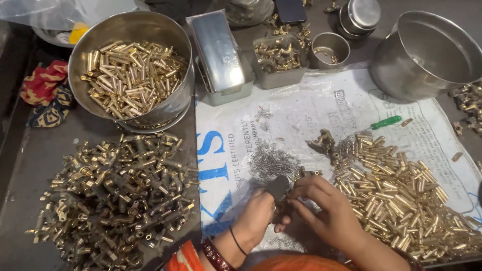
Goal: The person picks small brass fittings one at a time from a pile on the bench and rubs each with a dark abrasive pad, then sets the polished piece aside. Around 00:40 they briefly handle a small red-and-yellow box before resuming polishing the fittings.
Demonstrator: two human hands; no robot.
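Holding one dark tool (pixel 277 186): two hands, left (pixel 256 217), right (pixel 329 211).

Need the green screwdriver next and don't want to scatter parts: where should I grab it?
Take the screwdriver by its green handle, coming from above and from the far side. It lies flat on the sheet, handle pointing right and clear of clutter, while its thin shaft runs left toward the brass tubes.

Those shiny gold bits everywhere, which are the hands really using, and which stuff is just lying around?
In use:
left hand holding a dark grey tool
right hand pinching a small brass piece
brass tubes and little springs close by

Lying about:
green screwdriver
empty steel pot
red cloth
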